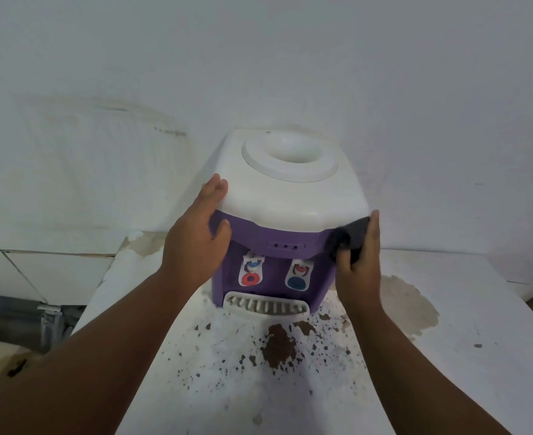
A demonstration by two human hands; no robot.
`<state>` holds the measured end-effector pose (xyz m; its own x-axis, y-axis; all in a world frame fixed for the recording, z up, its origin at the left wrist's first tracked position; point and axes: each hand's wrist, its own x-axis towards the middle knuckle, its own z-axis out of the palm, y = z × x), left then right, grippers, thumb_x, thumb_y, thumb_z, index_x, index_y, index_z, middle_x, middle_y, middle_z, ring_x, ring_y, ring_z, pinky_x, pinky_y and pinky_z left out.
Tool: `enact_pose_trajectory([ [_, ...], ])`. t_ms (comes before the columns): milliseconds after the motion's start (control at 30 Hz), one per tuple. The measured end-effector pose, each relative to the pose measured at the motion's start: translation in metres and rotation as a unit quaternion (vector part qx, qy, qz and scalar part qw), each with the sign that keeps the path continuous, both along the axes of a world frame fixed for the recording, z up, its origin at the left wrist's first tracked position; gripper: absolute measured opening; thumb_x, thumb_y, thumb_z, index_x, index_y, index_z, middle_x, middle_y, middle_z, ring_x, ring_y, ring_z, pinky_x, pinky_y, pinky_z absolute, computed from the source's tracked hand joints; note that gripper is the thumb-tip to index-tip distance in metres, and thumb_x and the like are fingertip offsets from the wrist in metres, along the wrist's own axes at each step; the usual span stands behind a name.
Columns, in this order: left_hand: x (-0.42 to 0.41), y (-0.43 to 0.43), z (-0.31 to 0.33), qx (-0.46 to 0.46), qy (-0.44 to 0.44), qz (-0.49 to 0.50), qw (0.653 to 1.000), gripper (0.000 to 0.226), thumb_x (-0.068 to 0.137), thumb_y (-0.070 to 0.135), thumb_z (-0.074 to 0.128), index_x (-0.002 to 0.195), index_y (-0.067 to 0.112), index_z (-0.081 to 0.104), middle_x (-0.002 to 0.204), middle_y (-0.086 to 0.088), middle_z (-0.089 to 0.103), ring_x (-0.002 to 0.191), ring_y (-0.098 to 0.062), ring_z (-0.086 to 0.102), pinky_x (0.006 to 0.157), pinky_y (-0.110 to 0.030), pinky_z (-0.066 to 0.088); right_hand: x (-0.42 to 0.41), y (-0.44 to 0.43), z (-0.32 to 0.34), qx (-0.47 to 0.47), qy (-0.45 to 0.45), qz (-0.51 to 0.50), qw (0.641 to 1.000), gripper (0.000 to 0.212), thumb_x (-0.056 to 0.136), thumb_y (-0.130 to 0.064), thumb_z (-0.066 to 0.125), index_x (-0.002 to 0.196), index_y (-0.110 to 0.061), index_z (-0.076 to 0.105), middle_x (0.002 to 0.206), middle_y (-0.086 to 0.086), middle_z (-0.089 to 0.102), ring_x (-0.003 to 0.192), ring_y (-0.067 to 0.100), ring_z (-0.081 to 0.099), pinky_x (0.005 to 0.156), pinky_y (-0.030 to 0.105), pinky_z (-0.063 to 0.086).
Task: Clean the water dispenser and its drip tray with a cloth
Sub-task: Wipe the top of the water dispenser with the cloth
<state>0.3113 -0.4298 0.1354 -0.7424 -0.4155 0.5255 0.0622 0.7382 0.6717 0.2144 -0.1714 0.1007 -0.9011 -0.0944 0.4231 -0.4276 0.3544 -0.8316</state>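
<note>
Forearms reach in from 6 o'clock over a white worktop [478,309], which is spattered with brown stains [279,345] just in front of the machine. Beyond the stains, the drip tray [266,306] sits slotted at the foot of the water dispenser [287,196], with its long axis running 9 to 3 o'clock and its grille facing up. Above it are a red tap [250,271] and a blue tap [297,274] on the purple front. The left hand [196,243] lies flat on the dispenser's 9 o'clock corner with its grip apart, fingers straight up onto the white lid and thumb on the purple; it appears to steady the body. The right hand [358,271] is at the 3 o'clock corner, its grip clamped on a dark cloth [351,238] that presses against the seam where lid meets purple. From that grip the front panel and taps lie toward 9 o'clock, and the tray lies toward 8 o'clock, lower and nearer the camera. Both hands are about equally near the tray, but only the right carries the cloth, so the wiping probably falls to it, likely sweeping along the tray's length rather than across it. Behind stands a pale wall [259,58].
</note>
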Motion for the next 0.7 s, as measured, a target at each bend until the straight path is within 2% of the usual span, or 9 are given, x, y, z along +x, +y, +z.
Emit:
enact_pose_trajectory([
  [67,0.0,0.0,-0.001,0.0,0.005,-0.007,1.0,0.066,0.095,0.015,0.065,0.152,0.033,0.037,0.154,0.025,0.032,0.137,-0.014,0.048,0.102,-0.041,0.051,0.0,0.006,-0.014,0.008,-0.099,-0.012,0.995,0.074,0.1,-0.013,0.043,0.154,-0.045,0.004,0.124,0.004,0.063,0.106,0.023,0.065,0.083,0.042,0.059],
  [100,0.0,0.0,-0.001,0.0,0.007,-0.009,1.0,0.066,0.095,0.015,0.065,0.152,0.033,0.036,0.155,0.023,0.033,0.137,-0.015,0.047,0.102,-0.04,0.051,-0.002,0.012,-0.019,0.025,-0.119,-0.01,0.993,0.064,0.1,-0.011,0.042,0.153,-0.038,0.018,0.104,0.004,0.068,0.091,0.026,0.068,0.074,0.044,0.061],
  [167,0.0,-0.002,-0.002,-0.004,0.011,-0.011,1.0,0.067,0.095,0.014,0.065,0.152,0.034,0.036,0.157,0.021,0.034,0.136,-0.013,0.047,0.1,-0.034,0.05,-0.006,0.022,-0.023,0.029,-0.126,-0.002,0.992,0.038,0.095,-0.002,0.04,0.123,-0.025,0.052,0.085,-0.002,0.067,0.081,0.027,0.069,0.065,0.045,0.061],
  [200,0.0,-0.004,-0.003,-0.007,0.011,-0.012,1.0,0.067,0.095,0.014,0.065,0.152,0.034,0.036,0.156,0.021,0.034,0.136,-0.011,0.047,0.099,-0.03,0.049,-0.006,0.025,-0.022,0.022,-0.122,-0.005,0.992,0.033,0.094,0.0,0.04,0.108,-0.025,0.057,0.083,-0.005,0.067,0.079,0.023,0.068,0.062,0.039,0.061],
  [267,0.0,-0.005,-0.005,-0.016,0.016,-0.018,1.0,0.069,0.095,0.012,0.065,0.152,0.036,0.034,0.155,0.024,0.033,0.134,-0.006,0.045,0.098,-0.022,0.046,-0.003,0.026,-0.017,-0.005,-0.084,-0.024,0.996,0.033,0.094,-0.003,0.042,0.105,-0.028,0.06,0.084,-0.012,0.067,0.075,0.009,0.066,0.056,0.021,0.054],
  [367,-0.001,-0.011,-0.004,-0.021,0.02,-0.029,0.999,0.073,0.095,0.01,0.064,0.152,0.04,0.03,0.154,0.03,0.031,0.133,0.003,0.04,0.098,-0.016,0.045,0.001,0.013,-0.007,-0.02,-0.021,-0.069,0.997,0.041,0.1,-0.016,0.044,0.133,-0.039,0.05,0.088,-0.015,0.067,0.072,0.004,0.064,0.052,0.014,0.05],
  [433,0.0,-0.012,-0.004,-0.021,0.021,-0.035,0.999,0.075,0.094,0.008,0.063,0.152,0.041,0.028,0.152,0.034,0.03,0.133,0.001,0.044,0.098,-0.02,0.05,0.001,0.004,-0.003,0.001,-0.014,-0.084,0.996,0.047,0.1,-0.015,0.043,0.137,-0.044,0.047,0.089,-0.015,0.068,0.074,0.005,0.064,0.058,0.018,0.052],
  [567,0.003,-0.012,0.002,-0.003,0.0,-0.044,0.999,0.072,0.095,0.008,0.063,0.152,0.041,0.033,0.156,0.023,0.035,0.137,-0.011,0.046,0.103,-0.035,0.051,0.008,0.013,-0.001,0.014,-0.114,-0.085,0.99,0.046,0.097,-0.003,0.048,0.091,-0.045,0.066,0.088,-0.006,0.072,0.08,0.014,0.067,0.059,0.021,0.049],
  [700,0.023,0.001,0.01,-0.165,-0.021,-0.069,0.984,0.08,0.09,0.007,0.059,0.159,0.024,0.022,0.168,0.001,0.014,0.154,-0.019,0.013,0.122,-0.054,0.019,0.048,0.016,0.006,-0.004,-0.104,-0.076,0.992,0.029,0.099,-0.014,0.053,0.116,-0.034,0.067,0.107,0.002,0.068,0.101,0.025,0.063,0.078,0.037,0.056],
])
